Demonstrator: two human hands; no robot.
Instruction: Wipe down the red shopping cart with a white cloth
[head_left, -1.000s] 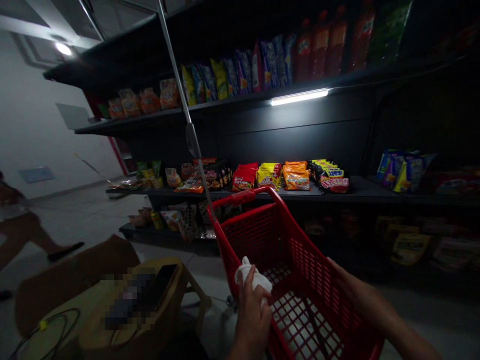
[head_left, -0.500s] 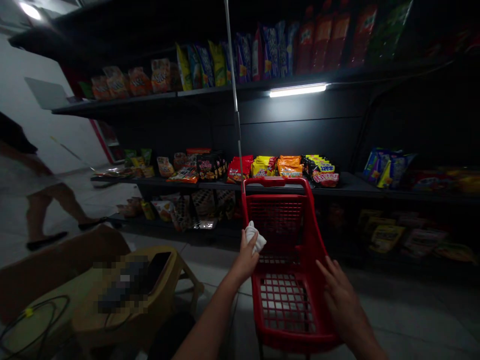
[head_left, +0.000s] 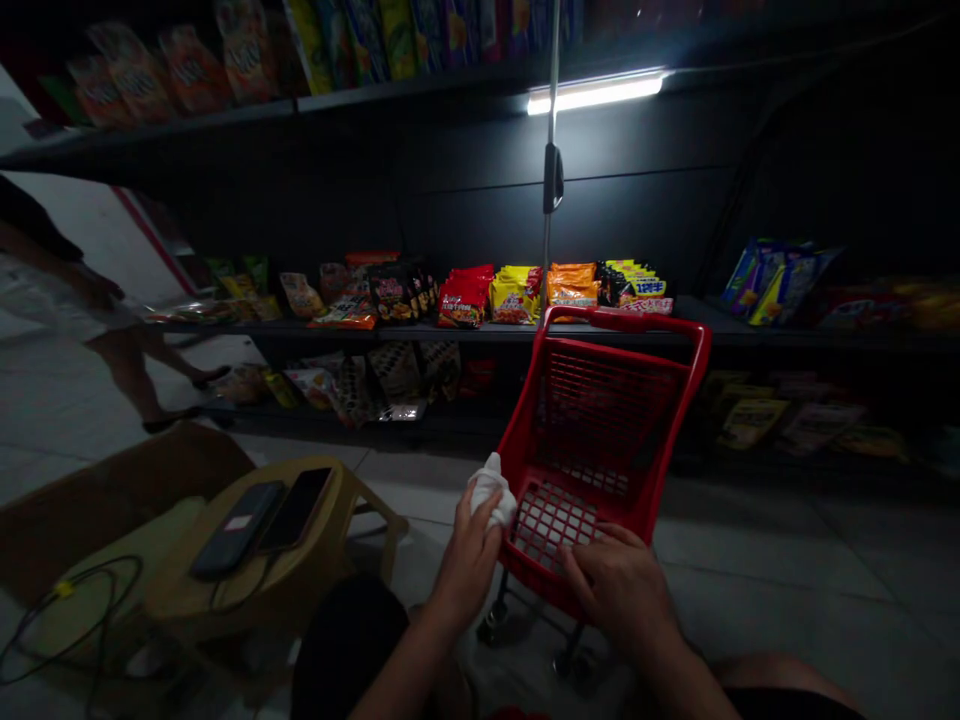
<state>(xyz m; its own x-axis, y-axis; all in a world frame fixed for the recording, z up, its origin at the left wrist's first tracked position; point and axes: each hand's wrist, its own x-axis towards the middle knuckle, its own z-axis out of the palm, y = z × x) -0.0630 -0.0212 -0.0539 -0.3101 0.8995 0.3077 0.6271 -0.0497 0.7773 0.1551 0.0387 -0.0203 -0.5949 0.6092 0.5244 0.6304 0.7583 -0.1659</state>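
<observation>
A small red wire shopping cart [head_left: 592, 420] on castors stands right in front of me, its handle [head_left: 637, 322] pointing toward the shelf. My left hand [head_left: 469, 565] is shut around a crumpled white cloth [head_left: 493, 490], just left of the cart's side. My right hand [head_left: 615, 585] curls over the cart's near edge, on top of the red grid floor. The hand hides part of that edge.
A tan plastic stool [head_left: 330, 500] holds several phones, one being a dark phone [head_left: 296, 508]. Cables and cardboard [head_left: 112, 490] lie at lower left. A person [head_left: 112, 320] walks past on the left. Dark shelves of snack packets [head_left: 480, 297] stand ahead.
My view has tilted lower and the cart now sits nearer and turned. Both hands have come closer together, with my right hand moving onto the cart. The person on the left has walked on.
</observation>
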